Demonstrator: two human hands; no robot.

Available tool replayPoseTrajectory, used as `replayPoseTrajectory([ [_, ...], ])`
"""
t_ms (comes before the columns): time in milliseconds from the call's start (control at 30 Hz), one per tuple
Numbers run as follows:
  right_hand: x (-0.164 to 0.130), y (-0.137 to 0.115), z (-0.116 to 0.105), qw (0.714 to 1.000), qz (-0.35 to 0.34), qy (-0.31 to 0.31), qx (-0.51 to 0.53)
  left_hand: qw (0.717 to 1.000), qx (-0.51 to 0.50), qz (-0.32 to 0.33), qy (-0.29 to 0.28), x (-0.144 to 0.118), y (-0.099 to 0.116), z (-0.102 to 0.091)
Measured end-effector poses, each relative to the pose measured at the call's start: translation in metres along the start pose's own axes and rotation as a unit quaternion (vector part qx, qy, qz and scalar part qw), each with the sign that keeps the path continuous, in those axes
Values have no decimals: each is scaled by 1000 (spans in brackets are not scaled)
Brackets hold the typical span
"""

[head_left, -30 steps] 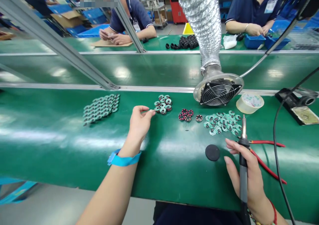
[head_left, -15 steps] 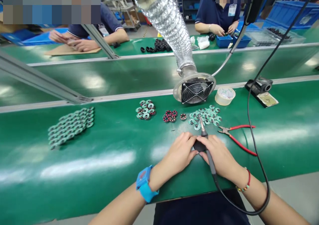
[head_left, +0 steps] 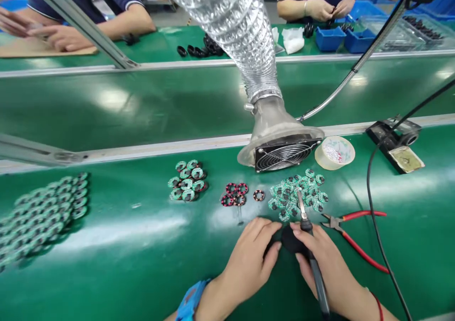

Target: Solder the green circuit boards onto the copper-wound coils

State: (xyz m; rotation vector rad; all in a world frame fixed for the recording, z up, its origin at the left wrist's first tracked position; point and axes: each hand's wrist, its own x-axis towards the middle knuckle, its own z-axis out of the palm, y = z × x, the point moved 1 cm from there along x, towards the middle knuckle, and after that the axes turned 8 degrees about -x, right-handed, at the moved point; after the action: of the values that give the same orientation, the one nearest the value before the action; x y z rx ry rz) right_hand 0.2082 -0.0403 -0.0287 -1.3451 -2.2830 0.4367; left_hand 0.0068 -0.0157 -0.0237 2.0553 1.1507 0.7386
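Note:
A soldering iron (head_left: 317, 276) lies in my right hand (head_left: 330, 269), its metal tip pointing away over a pile of small green circuit boards (head_left: 296, 193). The fingers of that hand also rest against a black round piece (head_left: 292, 240). My left hand (head_left: 250, 254) is curled at the left side of this piece, thumb and fingers closed about its dark edge. The palms hide part of it. Beyond my hands sit several red-and-black coil rings (head_left: 234, 195) and a single copper-coloured ring (head_left: 259, 195).
Red-handled cutters (head_left: 350, 231) lie at the right, below a tape roll (head_left: 334, 152) and an iron stand (head_left: 400, 143). An extractor fan (head_left: 286, 155) hangs overhead. Stacked green-topped coils (head_left: 186, 181) and board rows (head_left: 46, 216) lie left. Two co-workers work across the bench.
My view has tilted down and moved closer to the bench. My hands have parted slightly around the black piece; the soldering iron stays in my right hand.

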Motion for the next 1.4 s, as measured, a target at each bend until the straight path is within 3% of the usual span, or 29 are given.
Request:
replayPoseTrajectory([
  [133, 4, -4, -9, 998, 27, 58, -12, 993, 54, -22, 106, 1, -6, -8],
  [267, 12, 2, -26, 994, 30, 107, -3, 976, 132, -22, 170, 3, -11, -9],
  [400, 31, 35, -51, 987, 36, 145, -67, 966, 163, -26, 202, 5, -19, -10],
  [467, 40, 57, -60, 981, 106, 154, -51, 963, 171, -33, 208, 4, -22, -10],
  [533, 45, 72, -62, 982, 132, 131, -22, 959, 187, -37, 209, 5, -23, -11],
  [633, 41, 80, -59, 977, 161, 136, 15, 956, 221, -65, 181, 12, -19, -16],
  [733, 30, 74, -54, 969, 176, 150, 82, 958, 233, -122, 112, 31, -16, -23],
  [833, 21, 63, -49, 977, 121, 129, 118, 964, 222, -129, 69, 51, -15, -32],
  [933, 15, 47, -47, 989, 54, 108, 86, 973, 193, -114, 44, 57, -12, -38],
  [1067, 9, 13, -48, 986, 49, 71, 144, 995, 78, -49, -22, 39, 13, -39],
  [1133, 9, -6, -48, 972, 40, 41, 229, 997, -50, 10, -56, 25, 32, -36],
  [1233, 14, -24, -46, 940, 42, -15, 339, 990, -110, 49, -80, 9, 52, -33],
  [1333, 16, -29, -40, 920, 44, -26, 389, 985, -142, 30, -87, -1, 54, -32],
  [1400, 14, -29, -34, 931, 39, -3, 364, 974, -213, -26, -77, -7, 49, -31],
])
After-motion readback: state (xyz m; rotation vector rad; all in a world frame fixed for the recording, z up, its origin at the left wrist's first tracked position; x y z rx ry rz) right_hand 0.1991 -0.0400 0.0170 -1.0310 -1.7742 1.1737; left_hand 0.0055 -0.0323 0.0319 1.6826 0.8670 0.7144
